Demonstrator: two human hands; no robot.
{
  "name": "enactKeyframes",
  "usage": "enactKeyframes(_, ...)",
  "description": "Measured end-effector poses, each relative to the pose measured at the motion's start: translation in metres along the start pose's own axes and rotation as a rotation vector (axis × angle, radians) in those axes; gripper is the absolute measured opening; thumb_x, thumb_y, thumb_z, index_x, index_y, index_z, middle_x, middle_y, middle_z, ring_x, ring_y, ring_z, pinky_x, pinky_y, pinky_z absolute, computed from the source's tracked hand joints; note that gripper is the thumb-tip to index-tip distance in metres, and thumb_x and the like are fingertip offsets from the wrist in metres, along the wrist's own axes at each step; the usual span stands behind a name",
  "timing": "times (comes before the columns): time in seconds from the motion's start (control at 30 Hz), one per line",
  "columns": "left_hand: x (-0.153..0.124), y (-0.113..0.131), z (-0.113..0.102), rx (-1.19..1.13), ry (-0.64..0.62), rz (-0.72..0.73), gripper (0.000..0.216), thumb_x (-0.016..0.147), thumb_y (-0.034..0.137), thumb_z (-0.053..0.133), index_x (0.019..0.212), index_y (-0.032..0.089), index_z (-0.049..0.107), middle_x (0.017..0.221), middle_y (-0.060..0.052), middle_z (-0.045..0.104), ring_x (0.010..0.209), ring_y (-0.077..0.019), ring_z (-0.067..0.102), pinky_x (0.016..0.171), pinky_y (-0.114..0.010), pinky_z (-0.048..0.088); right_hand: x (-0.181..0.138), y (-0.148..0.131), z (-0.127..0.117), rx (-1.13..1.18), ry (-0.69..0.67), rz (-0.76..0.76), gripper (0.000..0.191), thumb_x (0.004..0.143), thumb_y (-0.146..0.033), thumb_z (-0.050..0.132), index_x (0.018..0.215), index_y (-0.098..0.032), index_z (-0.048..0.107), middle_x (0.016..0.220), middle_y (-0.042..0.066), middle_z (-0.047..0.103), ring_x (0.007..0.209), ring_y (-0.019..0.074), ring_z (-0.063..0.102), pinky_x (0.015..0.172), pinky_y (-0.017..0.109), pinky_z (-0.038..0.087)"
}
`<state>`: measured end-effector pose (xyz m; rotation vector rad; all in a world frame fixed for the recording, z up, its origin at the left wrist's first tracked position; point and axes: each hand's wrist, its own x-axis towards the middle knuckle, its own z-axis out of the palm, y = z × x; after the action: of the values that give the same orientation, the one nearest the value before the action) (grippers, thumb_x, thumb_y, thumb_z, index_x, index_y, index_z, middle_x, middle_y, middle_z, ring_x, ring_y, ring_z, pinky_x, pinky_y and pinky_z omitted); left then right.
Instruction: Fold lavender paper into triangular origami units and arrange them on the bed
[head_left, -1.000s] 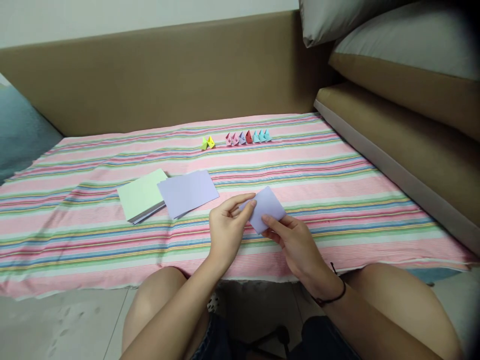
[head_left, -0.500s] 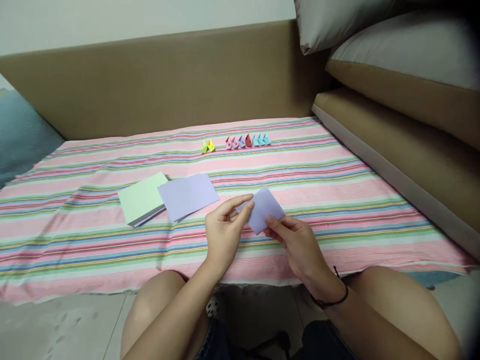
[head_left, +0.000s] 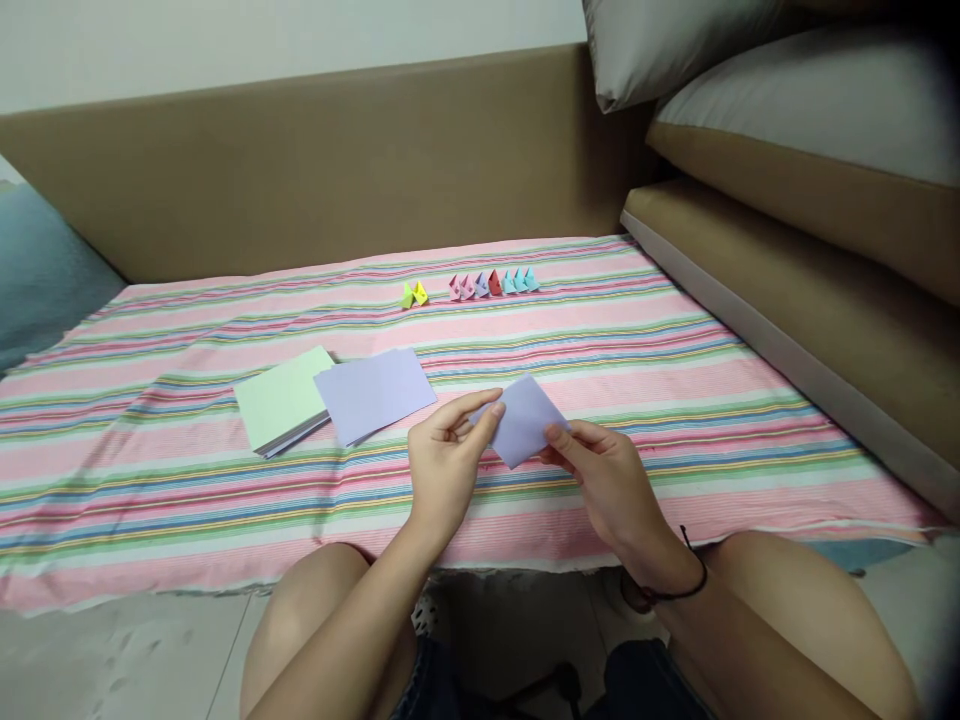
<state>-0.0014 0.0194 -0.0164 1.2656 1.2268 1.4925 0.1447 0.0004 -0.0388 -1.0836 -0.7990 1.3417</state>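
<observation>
A small folded piece of purple paper (head_left: 523,420) is held up in front of me, turned so its corners point up and down. My left hand (head_left: 450,445) pinches its left corner between thumb and fingers. At its right corner my right hand (head_left: 600,465) grips the paper, thumb on top and fingers beneath. Left of my hands lie flat purple sheets (head_left: 379,390). They overlap the edge of a stack of paper with a light green sheet (head_left: 285,400) on top.
Small folded paper pieces in pink, purple, red and blue (head_left: 493,285) stand in a row farther back, with yellow ones (head_left: 414,294) to their left. A striped cloth (head_left: 675,400) covers the seat. Cushions (head_left: 810,200) are piled at the right.
My right hand has slid slightly rightward along the paper to its right corner. My left hand keeps its pinch, and the paper has barely moved.
</observation>
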Motion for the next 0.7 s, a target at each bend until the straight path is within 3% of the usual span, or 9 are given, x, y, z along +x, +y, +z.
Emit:
enactKeyframes(0.2, 0.001, 0.0, -0.001, -0.043, 0.004, 0.008, 0.019, 0.071, 0.029, 0.075, 0.087, 0.019, 0.076, 0.082, -0.005, 0.075, 0.069, -0.0142, 0.065, 0.059, -0.022, 0.052, 0.001, -0.005, -0.003, -0.071, 0.006, -0.057, 0.023, 0.068, -0.041, 0.077, 0.064, -0.019, 0.072, 0.062, 0.001, 0.066, 0.063, 0.0141, 0.059, 0.067, 0.03, 0.05)
enactKeyframes(0.57, 0.002, -0.003, -0.001, -0.029, 0.02, 0.02, 0.019, 0.07, 0.029, 0.076, 0.086, 0.019, 0.077, 0.08, -0.005, 0.075, 0.068, -0.0149, 0.066, 0.058, -0.022, 0.052, 0.006, -0.005, -0.011, -0.145, -0.02, -0.093, 0.024, 0.073, -0.042, 0.072, 0.065, -0.019, 0.071, 0.063, 0.001, 0.067, 0.063, 0.0134, 0.06, 0.063, 0.026, 0.049)
enactKeyframes(0.7, 0.001, -0.002, 0.0, -0.021, 0.026, 0.03, 0.017, 0.07, 0.028, 0.076, 0.085, 0.02, 0.077, 0.077, -0.004, 0.074, 0.063, -0.0124, 0.064, 0.055, -0.02, 0.051, 0.006, -0.001, -0.012, -0.222, 0.003, -0.17, 0.025, 0.077, -0.042, 0.069, 0.065, -0.02, 0.07, 0.06, 0.001, 0.065, 0.06, 0.0132, 0.059, 0.06, 0.026, 0.048)
